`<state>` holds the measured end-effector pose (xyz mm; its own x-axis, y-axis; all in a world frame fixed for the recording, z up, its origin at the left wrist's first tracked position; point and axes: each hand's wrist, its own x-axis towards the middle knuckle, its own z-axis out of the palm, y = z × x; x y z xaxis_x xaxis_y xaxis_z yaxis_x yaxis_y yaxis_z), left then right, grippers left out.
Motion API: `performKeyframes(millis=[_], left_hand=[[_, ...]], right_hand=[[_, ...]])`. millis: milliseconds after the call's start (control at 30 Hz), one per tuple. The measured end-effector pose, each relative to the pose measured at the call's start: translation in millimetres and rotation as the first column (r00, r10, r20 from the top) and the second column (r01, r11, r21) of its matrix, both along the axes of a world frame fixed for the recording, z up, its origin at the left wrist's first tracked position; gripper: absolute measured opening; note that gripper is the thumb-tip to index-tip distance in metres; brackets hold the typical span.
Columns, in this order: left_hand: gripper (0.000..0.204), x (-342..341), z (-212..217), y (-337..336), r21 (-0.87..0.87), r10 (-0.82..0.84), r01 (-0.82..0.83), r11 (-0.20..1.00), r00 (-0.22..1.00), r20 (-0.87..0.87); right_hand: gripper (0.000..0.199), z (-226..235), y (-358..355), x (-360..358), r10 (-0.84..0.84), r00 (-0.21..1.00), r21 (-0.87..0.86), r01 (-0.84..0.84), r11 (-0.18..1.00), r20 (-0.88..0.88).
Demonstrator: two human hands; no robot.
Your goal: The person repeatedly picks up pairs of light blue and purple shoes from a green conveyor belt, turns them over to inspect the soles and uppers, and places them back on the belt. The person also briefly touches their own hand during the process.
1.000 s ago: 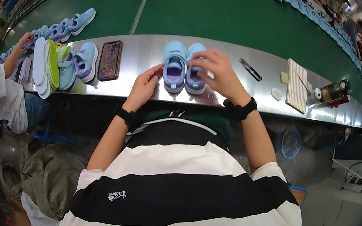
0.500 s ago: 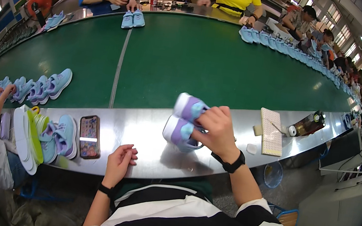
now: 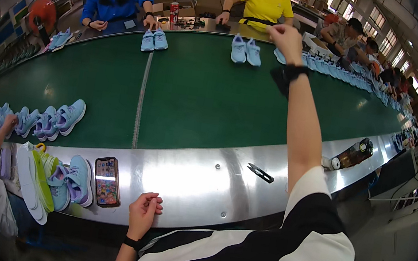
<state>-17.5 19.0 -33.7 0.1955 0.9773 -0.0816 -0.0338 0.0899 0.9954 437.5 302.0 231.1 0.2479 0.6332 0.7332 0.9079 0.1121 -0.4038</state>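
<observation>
My right arm reaches far across the green belt. My right hand is above its far side, fingers bent together, with nothing visible in them. To the left of that hand, a pair of light blue sneakers stands upright on the belt, apart from my fingers. Below the hand begins a long row of similar sneakers, its front end partly covered by it. My left hand rests by the near edge of the metal ledge, fingers curled and holding nothing. Black thread snips lie on the ledge.
A phone, blue-purple sneakers and white and lime shoe-shaped pieces are at left. More sneakers line the belt there. A bottle stands at right. Across, a person in blue touches another pair; another wears yellow.
My right hand has swung from the ledge to the belt's far side and let go of the sneakers, which stand there now. The snips have come into view. My left hand stays near the edge.
</observation>
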Motion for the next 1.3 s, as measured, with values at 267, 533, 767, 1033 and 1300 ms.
performKeyframes(millis=[267, 533, 767, 1033, 1300], left_hand=[[0.024, -33.7, 73.3, 36.5, 0.094, -0.271, 0.327, 0.94, 0.886, -0.377], [0.035, -150.6, 77.0, 235.6, 0.398, 0.339, 0.022, 0.917, 0.481, -0.808], [0.064, -254.5, 35.3, 305.6, 0.174, 0.165, -0.403, 0.899, -0.056, -0.985], [0.057, -246.5, 41.7, 317.1, 0.063, 0.006, -0.247, 0.967, -0.225, -0.974], [0.044, -88.1, 119.4, 164.4, 0.349, 0.249, 0.202, 0.915, 0.398, -0.883]], right_hand=[[0.029, -113.7, -224.4, -145.8, 0.594, 0.604, -0.298, -0.79, 0.537, -0.531], [0.026, -186.8, -283.2, -194.9, 0.281, 0.511, -0.431, -0.851, 0.3, -0.812], [0.021, -223.5, -305.2, -176.2, 0.04, 0.173, -0.135, -0.875, 0.464, -0.984], [0.019, -230.7, -297.6, -186.0, -0.087, 0.218, -0.231, -0.818, 0.527, -0.972], [0.039, -227.9, -280.1, -198.0, 0.103, 0.292, -0.199, -0.831, 0.519, -0.951]])
